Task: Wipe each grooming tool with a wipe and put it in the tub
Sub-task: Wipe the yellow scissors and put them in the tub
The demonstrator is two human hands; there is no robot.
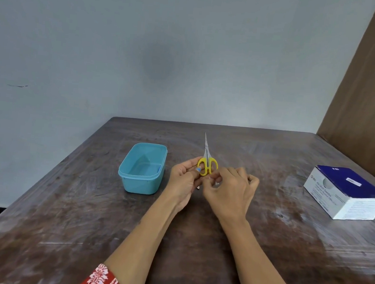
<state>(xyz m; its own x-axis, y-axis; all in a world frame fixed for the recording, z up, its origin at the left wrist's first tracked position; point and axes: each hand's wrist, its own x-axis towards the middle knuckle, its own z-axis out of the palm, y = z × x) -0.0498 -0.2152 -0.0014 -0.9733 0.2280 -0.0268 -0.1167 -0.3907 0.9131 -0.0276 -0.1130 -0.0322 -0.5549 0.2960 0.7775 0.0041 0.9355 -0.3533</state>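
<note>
Pointing away, the scissors [206, 163] are pinched by the left hand [185, 179], exposing blades for wiping. The right hand [230, 189] is curled at the handles; its hold cannot be told.

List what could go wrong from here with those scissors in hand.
1. The scissors point their sharp tips up and away while both hands crowd the yellow handles; a slip of the left hand or right hand could mean a nick.
2. The alcohol swab box sits far to the right, so fetching a wipe means a one-handed hold.
3. The light teal tub could get knocked on the drop-in.
</note>
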